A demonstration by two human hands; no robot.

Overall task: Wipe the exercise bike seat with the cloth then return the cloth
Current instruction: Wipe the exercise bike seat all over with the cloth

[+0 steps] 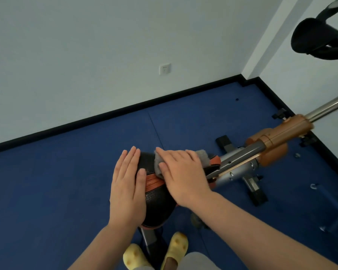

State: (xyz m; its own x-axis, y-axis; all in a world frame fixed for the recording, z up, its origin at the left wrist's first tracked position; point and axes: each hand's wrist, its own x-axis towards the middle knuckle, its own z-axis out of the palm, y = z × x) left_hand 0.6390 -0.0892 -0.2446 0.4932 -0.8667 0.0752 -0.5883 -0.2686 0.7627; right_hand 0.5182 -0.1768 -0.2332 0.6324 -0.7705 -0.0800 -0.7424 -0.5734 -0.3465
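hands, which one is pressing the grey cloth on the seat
The right hand: it lies flat on the grey cloth. The left hand rests on the bare seat.

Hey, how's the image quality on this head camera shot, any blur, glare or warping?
Head view: soft, even lighting with no hard shadows; wide-angle warping bends the baseboard and wall corner; mild glare on the chrome post; overall slightly soft, so the cloth under the right hand and the seat beside the left hand lack fine texture.

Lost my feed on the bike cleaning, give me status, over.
Right hand flat, pressing grey cloth onto bike seat. Left hand open, steadying seat's left side. Nothing in the way.
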